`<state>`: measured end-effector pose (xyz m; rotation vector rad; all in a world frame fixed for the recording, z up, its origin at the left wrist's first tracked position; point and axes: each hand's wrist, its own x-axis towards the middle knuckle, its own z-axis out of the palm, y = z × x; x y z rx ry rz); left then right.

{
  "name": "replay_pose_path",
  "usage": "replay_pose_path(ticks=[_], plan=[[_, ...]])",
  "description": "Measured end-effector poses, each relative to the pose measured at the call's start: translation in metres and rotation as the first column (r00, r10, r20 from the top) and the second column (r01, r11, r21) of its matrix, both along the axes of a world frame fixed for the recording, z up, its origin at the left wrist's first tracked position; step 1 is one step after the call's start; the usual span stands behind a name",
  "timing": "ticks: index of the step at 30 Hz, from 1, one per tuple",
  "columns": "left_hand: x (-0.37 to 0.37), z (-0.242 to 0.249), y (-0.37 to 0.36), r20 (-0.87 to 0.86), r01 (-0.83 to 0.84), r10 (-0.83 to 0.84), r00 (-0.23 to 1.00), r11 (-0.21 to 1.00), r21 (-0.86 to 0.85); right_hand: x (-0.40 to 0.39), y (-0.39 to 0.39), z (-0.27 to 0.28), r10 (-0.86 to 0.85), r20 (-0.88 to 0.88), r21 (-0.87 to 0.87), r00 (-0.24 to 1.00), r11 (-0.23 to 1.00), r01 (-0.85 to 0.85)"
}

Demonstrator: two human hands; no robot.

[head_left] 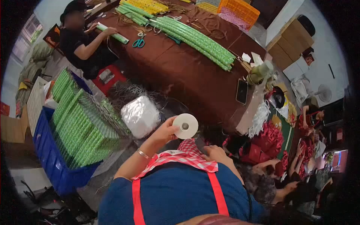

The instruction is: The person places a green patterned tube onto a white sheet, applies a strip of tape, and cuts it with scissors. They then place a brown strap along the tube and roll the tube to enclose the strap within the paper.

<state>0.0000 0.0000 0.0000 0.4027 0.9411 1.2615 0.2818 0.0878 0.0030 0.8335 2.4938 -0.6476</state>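
- White roll (191, 129) of flat, wound material is facing the camera with its round side, being held up in front of the waist, short of the brown-covered tabletop (165, 71).
- The left grip (165, 132) is closing around the roll's left edge, a silver bracelet (143, 153) circling its wrist.
- The right grip (215, 153) is lying near the red-and-white checked apron (191, 159); whether it is holding anything, I cannot tell.
- Left of the roll, a shiny clear-wrapped white bundle (140, 116) is sitting just beside the left grip.
- Farther left, a blue crate (52, 161) is holding many green patterned tubes (80, 129).
- On the tabletop, a dark phone (242, 91) is lying toward the right end, and long green rolls (195, 39) are stretching across the far part, yellow ones (144, 6) lying near them.
- Teal-handled scissors (138, 43) are resting left of the long green rolls.
- Beyond them, a person in black (80, 43) is touching a short green roll (113, 33) with both hands.
- At the far right, other people are reaching among red items (268, 140).
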Motion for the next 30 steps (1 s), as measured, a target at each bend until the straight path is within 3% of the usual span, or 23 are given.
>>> replay_pose_path(ticks=[2, 3, 4, 6, 9, 11, 12, 13, 14, 15, 16, 17, 18, 19, 20, 23, 25, 27, 28, 30], plan=[[0.011, -0.008, 0.002, 0.059, -0.043, 0.042, 0.997, 0.999, 0.014, -0.009, 0.019, 0.004, 0.079, -0.304, 0.105, 0.95, 0.993, -0.049], [-0.023, -0.013, 0.067, 0.069, -0.041, 0.045, 0.997, 0.997, -0.06, -0.057, 0.096, -0.002, 0.067, -0.233, 0.03, 0.97, 0.998, -0.062], [-0.038, -0.005, 0.1, 0.058, -0.044, 0.047, 0.997, 0.997, -0.057, -0.079, 0.143, -0.004, 0.086, -0.248, 0.068, 0.965, 0.995, -0.072], [-0.067, -0.013, 0.135, 0.017, -0.09, 0.093, 0.996, 0.988, -0.123, -0.125, 0.2, -0.022, 0.257, -0.389, 0.203, 0.885, 0.961, -0.19], [-0.112, 0.001, 0.189, -0.102, -0.214, 0.197, 0.975, 0.957, -0.195, -0.193, 0.272, -0.048, 0.386, -0.495, 0.343, 0.779, 0.91, -0.233], [-0.154, -0.006, 0.229, -0.129, -0.245, 0.226, 0.966, 0.955, -0.164, -0.23, 0.307, -0.058, 0.407, -0.484, 0.316, 0.775, 0.907, -0.279], [-0.166, 0.018, 0.253, -0.168, -0.312, 0.286, 0.943, 0.938, -0.154, -0.241, 0.318, -0.07, 0.375, -0.496, 0.314, 0.783, 0.918, -0.241], [-0.195, 0.008, 0.282, -0.189, -0.235, 0.238, 0.953, 0.971, 0.041, -0.253, 0.327, -0.08, 0.342, -0.51, 0.315, 0.789, 0.928, -0.198], [-0.201, 0.043, 0.313, -0.241, -0.377, 0.356, 0.903, 0.925, -0.045, -0.261, 0.33, -0.088, 0.262, -0.505, 0.267, 0.823, 0.954, -0.139], [-0.225, 0.041, 0.336, -0.155, -0.41, 0.397, 0.905, 0.91, -0.063, -0.264, 0.33, -0.088, 0.252, -0.524, 0.286, 0.813, 0.952, -0.111], [-0.261, 0.03, 0.367, -0.068, -0.278, 0.281, 0.957, 0.959, 0.059, -0.265, 0.329, -0.088, 0.241, -0.544, 0.305, 0.803, 0.949, -0.078], [-0.283, 0.036, 0.403, -0.227, -0.272, 0.295, 0.928, 0.954, 0.128, -0.264, 0.326, -0.097, 0.209, -0.63, 0.298, 0.748, 0.954, -0.016], [-0.288, 0.056, 0.438, -0.232, -0.495, 0.475, 0.849, 0.868, -0.036, -0.263, 0.324, -0.093, 0.198, -0.618, 0.287, 0.761, 0.958, -0.016], [-0.31, 0.066, 0.468, -0.299, -0.453, 0.445, 0.844, 0.89, 0.046, -0.264, 0.324, -0.086, 0.191, -0.606, 0.279, 0.772, 0.96, -0.018], [-0.354, 0.042, 0.512, -0.236, -0.452, 0.448, 0.862, 0.891, 0.039, -0.264, 0.324, -0.088, 0.179, -0.626, 0.265, 0.759, 0.964, -0.008], [-0.401, 0.062, 0.595, -0.267, -0.518, 0.522, 0.81, 0.851, 0.093, -0.265, 0.325, -0.087, 0.145, -0.613, 0.207, 0.777, 0.978, -0.019], [-0.458, 0.037, 0.66, -0.315, -0.478, 0.47, 0.825, 0.877, 0.057, -0.264, 0.325, -0.09, 0.133, -0.603, 0.19, 0.787, 0.982, -0.021], [-0.494, 0.011, 0.717, -0.286, -0.498, 0.506, 0.814, 0.861, 0.108, -0.261, 0.325, -0.095, 0.195, -0.546, 0.256, 0.815, 0.965, -0.059], [-0.521, -0.011, 0.744, -0.25, -0.467, 0.476, 0.843, 0.879, 0.1, -0.262, 0.329, -0.081, 0.177, -0.498, 0.21, 0.849, 0.974, -0.08], [-0.516, -0.011, 0.768, -0.317, -0.605, 0.563, 0.763, 0.795, -0.045, -0.263, 0.331, -0.07, 0.139, -0.444, 0.138, 0.885, 0.987, -0.086]])
